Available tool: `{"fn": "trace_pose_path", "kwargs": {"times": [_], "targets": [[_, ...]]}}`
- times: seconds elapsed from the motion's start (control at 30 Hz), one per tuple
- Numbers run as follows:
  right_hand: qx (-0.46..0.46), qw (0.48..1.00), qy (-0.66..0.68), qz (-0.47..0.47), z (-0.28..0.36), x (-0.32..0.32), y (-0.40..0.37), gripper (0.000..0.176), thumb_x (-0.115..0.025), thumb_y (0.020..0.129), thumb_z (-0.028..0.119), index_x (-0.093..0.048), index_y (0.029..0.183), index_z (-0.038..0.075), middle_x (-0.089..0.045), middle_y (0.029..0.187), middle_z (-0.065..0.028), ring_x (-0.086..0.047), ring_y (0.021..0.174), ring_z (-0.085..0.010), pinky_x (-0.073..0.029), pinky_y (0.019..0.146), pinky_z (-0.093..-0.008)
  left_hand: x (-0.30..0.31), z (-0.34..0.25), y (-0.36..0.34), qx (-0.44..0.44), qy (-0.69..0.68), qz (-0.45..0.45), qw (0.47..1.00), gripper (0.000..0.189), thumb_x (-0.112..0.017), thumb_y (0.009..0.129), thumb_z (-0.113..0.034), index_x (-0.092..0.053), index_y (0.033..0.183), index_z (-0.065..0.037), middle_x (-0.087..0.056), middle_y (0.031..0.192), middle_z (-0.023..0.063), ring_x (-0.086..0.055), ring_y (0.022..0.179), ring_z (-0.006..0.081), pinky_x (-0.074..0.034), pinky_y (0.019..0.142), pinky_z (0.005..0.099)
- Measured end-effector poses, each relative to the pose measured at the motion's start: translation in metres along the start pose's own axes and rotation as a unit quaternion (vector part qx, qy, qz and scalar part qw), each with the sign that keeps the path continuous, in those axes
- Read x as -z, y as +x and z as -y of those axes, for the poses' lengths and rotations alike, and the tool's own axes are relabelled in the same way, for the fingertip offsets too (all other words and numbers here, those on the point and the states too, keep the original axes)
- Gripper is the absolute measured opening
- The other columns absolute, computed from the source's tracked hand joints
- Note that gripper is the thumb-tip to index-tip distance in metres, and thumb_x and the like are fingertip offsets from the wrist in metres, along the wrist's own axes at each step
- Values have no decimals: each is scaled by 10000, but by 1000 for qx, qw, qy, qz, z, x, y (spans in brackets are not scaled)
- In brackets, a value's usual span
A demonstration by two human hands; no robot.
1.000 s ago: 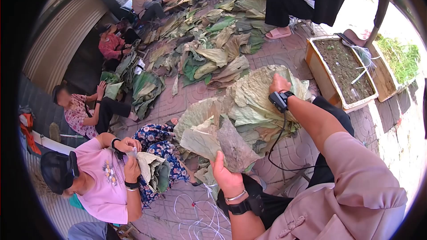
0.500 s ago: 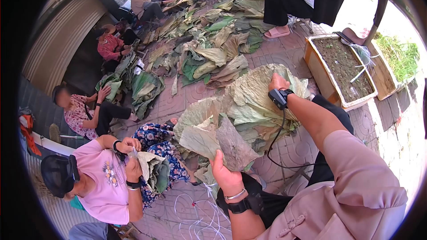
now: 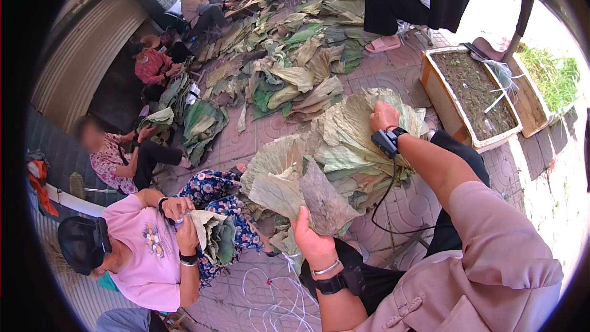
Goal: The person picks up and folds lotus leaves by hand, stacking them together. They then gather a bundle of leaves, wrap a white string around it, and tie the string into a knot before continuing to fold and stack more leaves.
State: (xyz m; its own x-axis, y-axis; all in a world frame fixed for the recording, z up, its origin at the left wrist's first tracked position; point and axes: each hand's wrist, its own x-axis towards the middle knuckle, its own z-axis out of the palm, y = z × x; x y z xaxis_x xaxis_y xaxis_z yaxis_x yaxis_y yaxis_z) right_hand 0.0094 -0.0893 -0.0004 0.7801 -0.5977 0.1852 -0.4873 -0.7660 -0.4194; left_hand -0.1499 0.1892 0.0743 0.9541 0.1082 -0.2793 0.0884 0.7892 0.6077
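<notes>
Large dried leaves (image 3: 344, 141), pale green and tan, form a stack in front of me. My right hand (image 3: 385, 115) rests on the upper part of the stack, its fingers curled against the top leaf; whether they pinch it is hidden. Nearer to me, my left hand (image 3: 312, 238) grips the lower edge of some folded leaves (image 3: 279, 195), with the thumb on the near side. A grey-brown leaf piece (image 3: 326, 200) stands up just beyond the left thumb. A black cable hangs from the device on my right wrist.
A co-worker in pink (image 3: 144, 246) at the left holds a leaf bundle (image 3: 215, 238). More people sit beyond, around a broad leaf pile (image 3: 295, 74). White string (image 3: 276, 301) lies on the paving at the bottom. A soil-filled box (image 3: 470, 95) stands at the right.
My hands and the leaves in them have barely moved. The co-worker in pink has shifted both hands slightly. Farther back, the person in the patterned top has lifted their head and moved a leaf.
</notes>
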Motion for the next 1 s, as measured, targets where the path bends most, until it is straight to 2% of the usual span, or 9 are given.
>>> {"fn": "trace_pose_path", "kwargs": {"times": [0.07, 0.17, 0.2, 0.33, 0.57, 0.83, 0.87, 0.93, 1.0], "targets": [[60, 998, 2, -29, 3, 10, -4, 114, -545, 722, 92, -602, 810, 46, -630, 796, -171, -603, 803, -375, -466, 691, -461, -1, -1, -1, 3, -2, 0, 1000, 347, -525, 880, -122, -473, 1204, -8, -563, 1147, 104, -562, 1031, 251, -455, 901, 410], [150, 986, 74, -21, -7, -1, -4, 140, -528, 732, 82, -572, 863, 57, -631, 809, -178, -597, 804, -385, -459, 698, -470, -4, -2, -2, 11, -2, -2, 1000, 366, -538, 867, -112, -469, 1217, -31, -548, 1166, 78, -544, 1042, 230, -438, 903, 389], [119, 988, 94, 20, -6, -2, -3, 200, -507, 740, 46, -544, 936, 61, -626, 850, -197, -586, 824, -396, -457, 704, -471, -4, -2, -3, 15, 1, -5, 1000, 391, -548, 855, -103, -464, 1233, -52, -531, 1188, 56, -524, 1060, 212, -420, 909, 370], [57, 970, 235, -20, -1, -4, -10, 219, -490, 721, -17, -558, 916, 56, -598, 842, -235, -572, 870, -396, -456, 705, -442, -2, 0, -1, -9, 8, -10, 1000, 348, -536, 875, -128, -479, 1197, -11, -567, 1138, 91, -572, 1004, 237, -459, 886, 395], [77, 966, 239, 68, -17, -6, 9, 119, -485, 689, 16, -526, 792, 57, -590, 801, -214, -557, 781, -406, -433, 655, -435, 3, 2, 2, -8, 2, 3, 1000, 357, -545, 867, -126, -482, 1199, -13, -573, 1135, 85, -574, 1002, 232, -461, 878, 388], [77, 964, 252, 38, -15, 2, 6, 148, -457, 690, -9, -524, 803, 58, -576, 802, -217, -549, 798, -397, -431, 671, -420, -2, 0, 0, 5, 12, -9, 1000, 351, -540, 871, -139, -486, 1196, -17, -578, 1126, 85, -575, 1000, 237, -459, 882, 394], [60, 961, 267, 44, -14, 3, 6, 157, -457, 688, -17, -521, 813, 53, -572, 804, -218, -546, 791, -396, -428, 674, -420, -6, -1, -2, -5, 15, -8, 1000, 343, -535, 874, -140, -488, 1189, -15, -578, 1123, 88, -574, 1000, 238, -460, 881, 395], [36, 964, 260, 45, -16, -5, 11, 305, -468, 707, -11, -568, 983, 72, -613, 926, -212, -575, 914, -381, -452, 763, -389, 0, 0, -1, 7, 8, 5, 1000, 310, -521, 884, -145, -497, 1160, -8, -580, 1109, 98, -574, 996, 238, -464, 874, 398], [17, 959, 260, 112, -19, -3, 19, 277, -492, 722, 22, -612, 968, 58, -618, 942, -214, -588, 934, -360, -461, 796, -377, 3, 1, -1, 7, 18, -7, 1000, 300, -516, 887, -147, -500, 1150, -5, -581, 1104, 101, -576, 991, 238, -465, 871, 397]]}}
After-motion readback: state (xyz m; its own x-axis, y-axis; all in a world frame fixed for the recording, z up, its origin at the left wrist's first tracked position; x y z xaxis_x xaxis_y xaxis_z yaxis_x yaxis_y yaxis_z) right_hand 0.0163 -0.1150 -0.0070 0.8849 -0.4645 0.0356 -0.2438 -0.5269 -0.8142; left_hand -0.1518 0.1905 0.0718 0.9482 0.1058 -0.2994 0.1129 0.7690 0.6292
